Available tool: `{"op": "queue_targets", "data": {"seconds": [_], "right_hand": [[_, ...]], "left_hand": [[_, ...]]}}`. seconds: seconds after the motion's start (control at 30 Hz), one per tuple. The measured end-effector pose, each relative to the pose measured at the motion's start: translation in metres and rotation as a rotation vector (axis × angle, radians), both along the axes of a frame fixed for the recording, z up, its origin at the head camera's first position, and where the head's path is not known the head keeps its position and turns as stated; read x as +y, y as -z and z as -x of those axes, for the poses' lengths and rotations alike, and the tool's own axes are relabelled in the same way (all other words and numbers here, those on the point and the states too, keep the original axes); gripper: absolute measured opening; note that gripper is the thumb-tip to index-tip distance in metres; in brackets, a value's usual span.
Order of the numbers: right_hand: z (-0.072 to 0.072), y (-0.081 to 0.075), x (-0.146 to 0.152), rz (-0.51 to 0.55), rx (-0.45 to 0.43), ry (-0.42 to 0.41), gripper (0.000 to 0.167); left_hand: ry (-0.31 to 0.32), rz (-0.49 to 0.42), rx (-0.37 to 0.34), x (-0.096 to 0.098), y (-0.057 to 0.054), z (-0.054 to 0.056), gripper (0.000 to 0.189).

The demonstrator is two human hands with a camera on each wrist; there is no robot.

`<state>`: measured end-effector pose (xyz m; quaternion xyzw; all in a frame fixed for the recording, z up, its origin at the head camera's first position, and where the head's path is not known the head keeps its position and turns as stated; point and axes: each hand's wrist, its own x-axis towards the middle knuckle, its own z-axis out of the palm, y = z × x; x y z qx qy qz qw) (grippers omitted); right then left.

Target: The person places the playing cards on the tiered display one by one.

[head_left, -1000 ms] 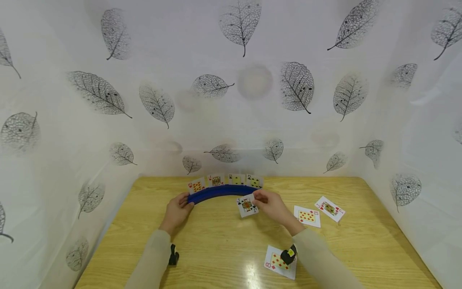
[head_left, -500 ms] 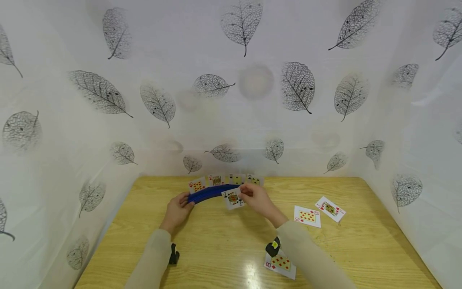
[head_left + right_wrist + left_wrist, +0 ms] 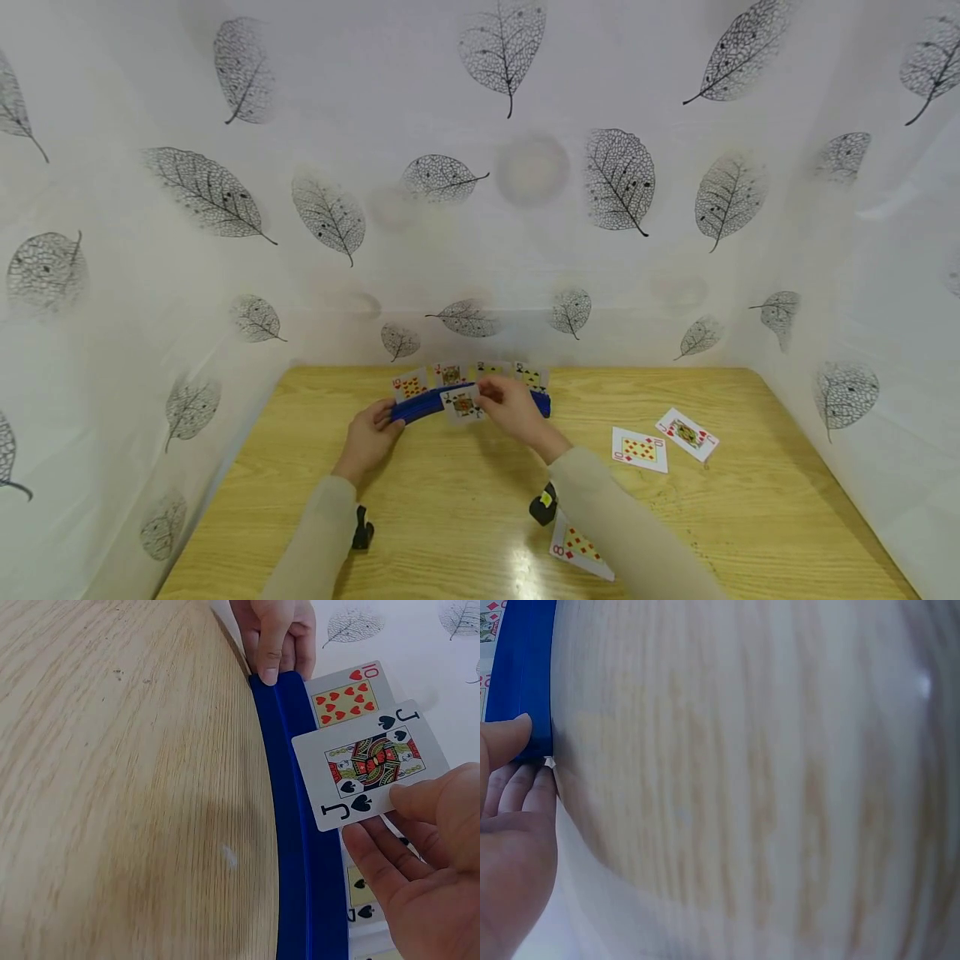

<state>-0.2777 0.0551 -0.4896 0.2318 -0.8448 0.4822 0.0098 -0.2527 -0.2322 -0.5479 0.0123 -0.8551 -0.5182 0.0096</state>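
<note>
A curved blue card holder (image 3: 416, 406) stands near the table's back edge with several playing cards upright in it. The ten of hearts (image 3: 345, 701) is at its left end, followed by a red jack (image 3: 451, 375) and black-suited cards partly behind my right hand. My left hand (image 3: 370, 437) grips the holder's left end, thumb on the front in the left wrist view. Between thumb and fingers, my right hand (image 3: 517, 412) pinches a jack of spades (image 3: 371, 761). That card is tilted in front of the holder, overlapping the ten of hearts in the right wrist view.
To the right, a ten of diamonds (image 3: 639, 450) and a jack of hearts (image 3: 686, 433) lie face up on the wooden table (image 3: 450, 517). An eight of diamonds (image 3: 576, 546) is partly under the right sleeve. A leaf-patterned white curtain (image 3: 480, 250) surrounds the table.
My right hand has carried the jack of spades leftward along the holder's front, from near its right end to about its middle. My left hand has stayed on the left end.
</note>
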Motion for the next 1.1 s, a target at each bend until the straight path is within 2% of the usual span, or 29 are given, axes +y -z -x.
{"op": "queue_targets", "data": {"seconds": [0.2,0.43,0.87,1.1], "right_hand": [[0.006,-0.001,-0.015,-0.004,0.014,-0.024,0.022],[0.01,-0.002,-0.035,0.001,-0.022,-0.024,0.023],[0.019,0.01,-0.061,0.001,0.048,-0.024,0.019],[0.024,0.016,-0.07,0.03,0.017,-0.038,0.02]], "left_hand": [[-0.006,0.008,0.005,0.001,-0.001,-0.001,0.051],[-0.01,-0.002,0.009,0.003,-0.003,-0.002,0.05],[-0.018,-0.015,0.029,0.003,-0.001,0.0,0.048],[-0.019,-0.032,0.025,0.003,0.0,0.0,0.046]]}}
